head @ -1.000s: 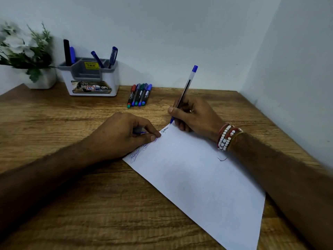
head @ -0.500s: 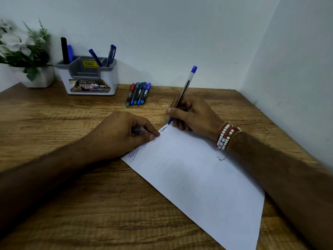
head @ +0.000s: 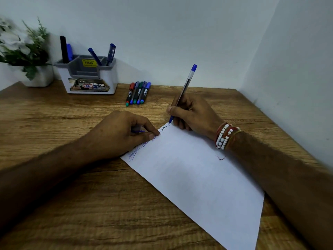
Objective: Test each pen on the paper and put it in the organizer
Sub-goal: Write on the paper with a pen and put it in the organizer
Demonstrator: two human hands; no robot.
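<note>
One pen (head: 182, 94) between right fingers (head: 173, 110), seemingly.

A clear pen (head: 185, 87) with a blue end cap is held tilted, its blue tip set at the far corner of the paper (head: 196, 179). The white sheet is laid skewed on the table, with blue scribbles along its far left edge. Four markers (head: 137, 93) are laid side by side just right of the organizer (head: 90, 82). Four pens are stood in that grey-and-white organizer, far left.

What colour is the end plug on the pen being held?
Blue end plug, clearest in the head view.
</note>
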